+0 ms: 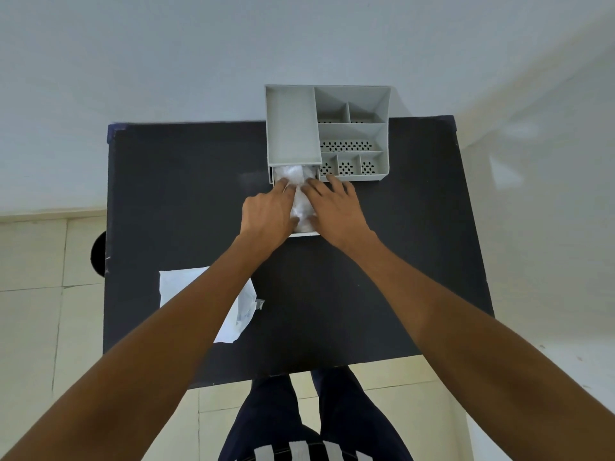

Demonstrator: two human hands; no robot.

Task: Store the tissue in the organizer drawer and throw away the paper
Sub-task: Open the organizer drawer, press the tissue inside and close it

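Note:
A grey organizer (293,128) with several compartments stands at the table's far edge. Its drawer (304,233) is pulled out toward me and holds white tissue (298,176). My left hand (268,214) and my right hand (332,209) lie side by side on the tissue, fingers spread and pressing it down into the drawer. The white paper (186,284), a torn wrapper, lies flat on the table at the near left, partly hidden under my left forearm.
The black table (183,194) stands against a white wall. A dark round object (99,252) shows on the tiled floor past the table's left edge. My legs are below the near edge.

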